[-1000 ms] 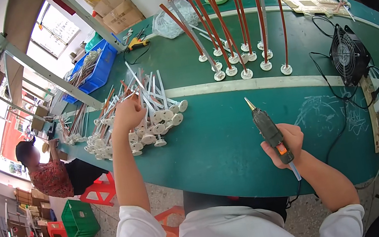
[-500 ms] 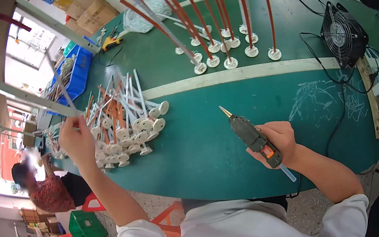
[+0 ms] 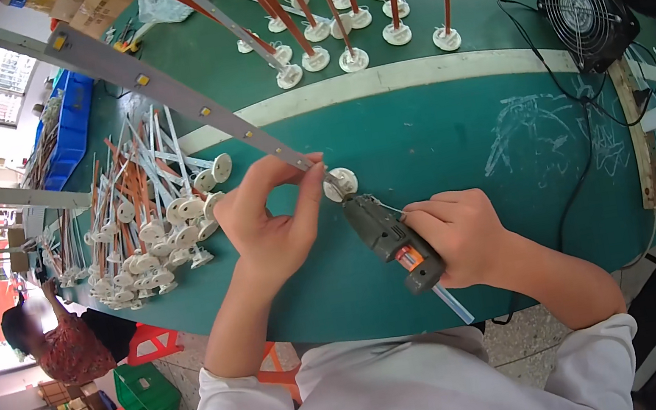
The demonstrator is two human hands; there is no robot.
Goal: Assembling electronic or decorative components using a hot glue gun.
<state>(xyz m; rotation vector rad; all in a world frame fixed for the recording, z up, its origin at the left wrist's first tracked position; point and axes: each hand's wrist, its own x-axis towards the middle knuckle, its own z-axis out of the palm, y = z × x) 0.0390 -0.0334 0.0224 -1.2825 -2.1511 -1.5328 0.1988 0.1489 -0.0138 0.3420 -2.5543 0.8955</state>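
Observation:
My left hand (image 3: 271, 223) pinches a long grey strip (image 3: 154, 82) with small yellow squares near its lower end, where a white round base (image 3: 341, 181) sits. The strip slants up to the upper left. My right hand (image 3: 457, 236) grips a dark grey glue gun (image 3: 389, 238) with an orange trigger and a clear glue stick out of its back. The gun's tip points at the white base, close to my left fingertips. Both hands hover over the green table (image 3: 437, 136).
A heap of strips with white round bases (image 3: 146, 221) lies left of my hands. Red-brown rods on white bases (image 3: 331, 7) stand upright at the table's far side. A black fan (image 3: 585, 10), cables and a wooden ruler (image 3: 643, 138) are at right. A person (image 3: 52, 334) works below left.
My left hand lifted one strip from the heap and brought it to the middle. My right hand moved the glue gun left until its tip met the strip's base.

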